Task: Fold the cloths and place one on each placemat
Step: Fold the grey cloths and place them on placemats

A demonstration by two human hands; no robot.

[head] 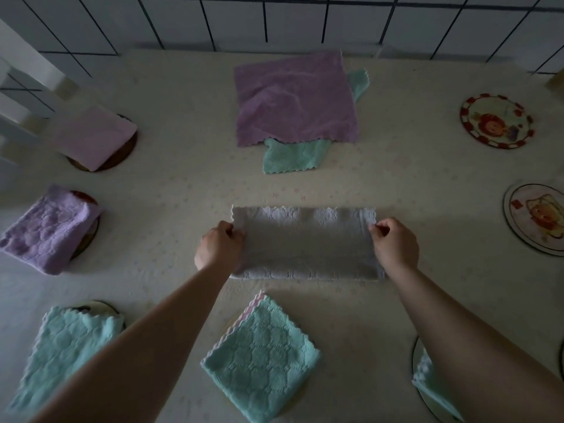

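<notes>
A pale grey cloth (305, 242), folded in half into a long strip, lies in the middle of the table. My left hand (218, 245) pinches its left end and my right hand (395, 242) pinches its right end. Behind it an unfolded purple cloth (293, 99) lies flat over a teal cloth (293, 155). Folded cloths sit on round placemats: pink (91, 137) and purple (48, 228) at the left, teal (64, 352) at the front left, teal (259, 361) at the front middle, teal (433, 389) at the front right. Two bare picture placemats (497, 120) (537, 218) lie at the right.
A cream tablecloth (183, 184) covers the table. A white chair back (27, 71) stands at the far left. A tiled floor (274, 16) lies beyond the far table edge.
</notes>
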